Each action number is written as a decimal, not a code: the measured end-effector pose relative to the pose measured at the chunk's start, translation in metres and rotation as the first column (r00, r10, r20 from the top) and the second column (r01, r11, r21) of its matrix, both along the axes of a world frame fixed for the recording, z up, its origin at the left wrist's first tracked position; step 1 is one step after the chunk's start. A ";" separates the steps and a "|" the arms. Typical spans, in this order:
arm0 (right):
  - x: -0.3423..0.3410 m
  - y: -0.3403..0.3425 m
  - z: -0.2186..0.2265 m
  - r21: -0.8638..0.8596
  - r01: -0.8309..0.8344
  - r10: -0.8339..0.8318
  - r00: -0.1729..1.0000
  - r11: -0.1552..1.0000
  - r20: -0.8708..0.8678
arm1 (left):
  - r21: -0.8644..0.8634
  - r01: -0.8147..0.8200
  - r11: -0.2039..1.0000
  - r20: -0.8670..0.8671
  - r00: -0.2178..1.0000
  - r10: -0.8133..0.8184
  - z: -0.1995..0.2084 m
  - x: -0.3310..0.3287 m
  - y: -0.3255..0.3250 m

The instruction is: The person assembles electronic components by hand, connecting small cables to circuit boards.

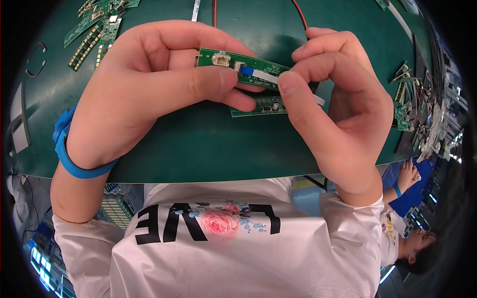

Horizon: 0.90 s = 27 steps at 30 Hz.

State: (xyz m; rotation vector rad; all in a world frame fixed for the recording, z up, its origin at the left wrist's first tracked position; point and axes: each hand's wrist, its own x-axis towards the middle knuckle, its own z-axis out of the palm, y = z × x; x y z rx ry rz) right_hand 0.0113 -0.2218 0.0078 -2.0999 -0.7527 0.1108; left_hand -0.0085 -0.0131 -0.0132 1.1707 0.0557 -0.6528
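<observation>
A narrow green circuit board (pixel 204 58) is gripped between the thumb and fingers of my left hand (pixel 139 84), which wears a blue wrist strap (pixel 82 171). The board carries a white socket (pixel 221 59) and a smaller connector (pixel 238 67) near my left thumb. At that connector lies the blue end of a white flat ribbon cable (pixel 265 76); whether it is seated, I cannot tell. My right hand (pixel 348 107) pinches the cable between thumb and forefinger. Just below, a second green board (pixel 243 112) shows, partly covered by my fingers.
Several circuit boards (pixel 102 37) lie at the far left of the green table (pixel 198 149), near a thin cable (pixel 35 74). Red and black wires (pixel 214 12) run beyond my hands. More boards (pixel 403 119) are piled at the right, where another person's hand (pixel 407 176) shows.
</observation>
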 end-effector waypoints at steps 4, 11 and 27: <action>0.000 -0.001 -0.004 0.043 0.002 0.000 0.999 0.999 -0.040 | 0.003 0.003 1.000 0.000 1.000 -0.003 0.000 -0.001 0.000; -0.001 -0.007 -0.010 0.126 0.017 -0.004 0.995 0.992 -0.099 | -0.067 -0.021 0.998 -0.040 0.999 0.019 -0.001 -0.001 -0.003; 0.001 -0.010 -0.014 0.072 0.005 -0.012 0.995 0.997 0.099 | 0.097 -0.151 0.984 0.139 0.981 0.137 0.004 -0.006 -0.013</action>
